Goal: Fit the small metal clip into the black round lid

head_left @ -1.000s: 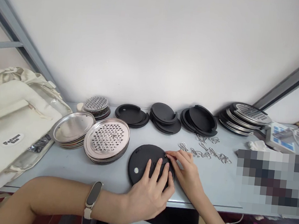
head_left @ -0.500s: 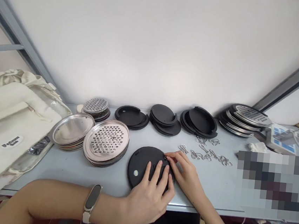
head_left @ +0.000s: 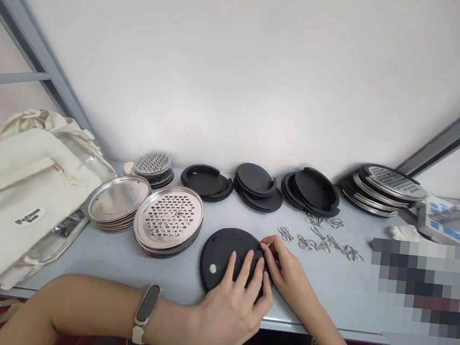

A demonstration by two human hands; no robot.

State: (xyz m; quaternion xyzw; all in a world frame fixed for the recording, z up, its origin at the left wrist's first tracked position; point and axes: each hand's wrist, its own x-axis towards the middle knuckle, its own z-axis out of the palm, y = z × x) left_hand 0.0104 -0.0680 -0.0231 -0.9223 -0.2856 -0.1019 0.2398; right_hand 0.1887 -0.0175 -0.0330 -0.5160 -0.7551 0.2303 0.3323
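Right hand point(head_left: 288, 267) at edge of disc point(head_left: 223, 248)

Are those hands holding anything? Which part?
The left hand rests spread on top of the black disc. The right hand is at its rim; whether it pinches anything, I can't tell.

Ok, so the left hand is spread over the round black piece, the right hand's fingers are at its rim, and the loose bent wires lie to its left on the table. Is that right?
Not quite: in the head view, the bent wires lie to the right of the round black piece, not its left. The rest holds.
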